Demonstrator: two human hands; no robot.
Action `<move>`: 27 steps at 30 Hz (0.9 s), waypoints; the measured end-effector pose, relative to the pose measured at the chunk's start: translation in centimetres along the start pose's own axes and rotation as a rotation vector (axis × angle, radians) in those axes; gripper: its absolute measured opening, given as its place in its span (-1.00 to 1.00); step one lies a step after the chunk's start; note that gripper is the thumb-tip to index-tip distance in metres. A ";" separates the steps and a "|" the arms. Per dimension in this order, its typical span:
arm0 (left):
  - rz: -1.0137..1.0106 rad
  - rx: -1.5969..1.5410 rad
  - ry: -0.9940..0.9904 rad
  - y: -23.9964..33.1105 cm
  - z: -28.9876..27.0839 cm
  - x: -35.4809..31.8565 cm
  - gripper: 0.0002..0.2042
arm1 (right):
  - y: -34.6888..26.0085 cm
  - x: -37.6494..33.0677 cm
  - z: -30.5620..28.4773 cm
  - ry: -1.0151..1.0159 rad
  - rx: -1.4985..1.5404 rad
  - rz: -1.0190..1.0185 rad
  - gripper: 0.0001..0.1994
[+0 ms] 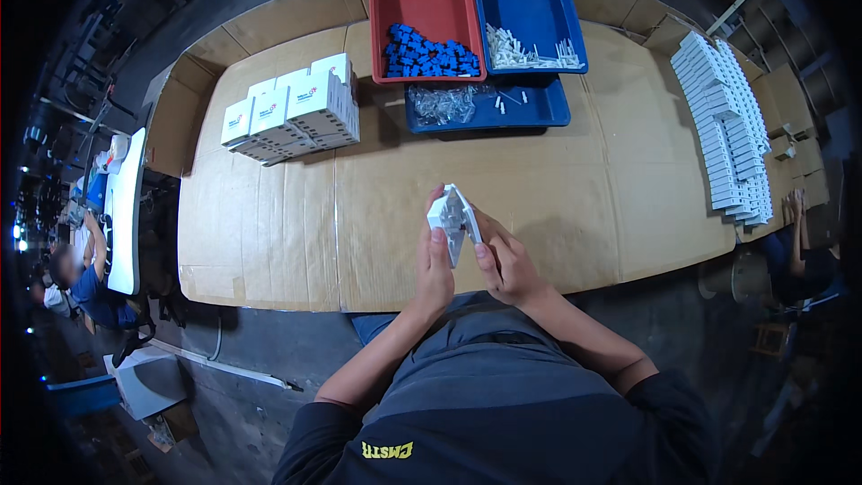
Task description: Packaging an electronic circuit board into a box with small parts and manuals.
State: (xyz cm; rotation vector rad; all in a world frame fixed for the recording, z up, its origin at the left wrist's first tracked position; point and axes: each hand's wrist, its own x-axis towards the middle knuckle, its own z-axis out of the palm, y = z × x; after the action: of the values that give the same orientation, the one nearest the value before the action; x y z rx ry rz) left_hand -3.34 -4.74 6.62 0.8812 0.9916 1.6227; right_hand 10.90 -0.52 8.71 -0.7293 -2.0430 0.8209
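From here, a cardboard-covered table [646, 198] spreads before the left hand [435, 274] and the right hand [510, 268]. Well off to the right hand's side run stacked white pieces [727, 130]; ahead of the left hand sits a block of white boxes [292, 108]. Which pile is finished, I can't tell. Beyond both hands lie a red tray [422, 0] and a blue tray [525, 9], plenty of small parts left in them. Fingers closed, both hands hold a white casing [444, 212] between them; it's spread open, so I'd judge it partway done.
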 end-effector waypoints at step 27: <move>0.177 1.424 -0.360 -3.5 -8.7 -1.8 -0.47 | 11.3 -3.3 -3.1 -0.193 -0.596 0.082 -0.65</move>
State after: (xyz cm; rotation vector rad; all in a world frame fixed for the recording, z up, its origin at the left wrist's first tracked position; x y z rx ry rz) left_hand -9.44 -7.52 -0.22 2.1203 1.8044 0.6050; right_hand 17.47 5.02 0.15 -1.0947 -2.4770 0.3213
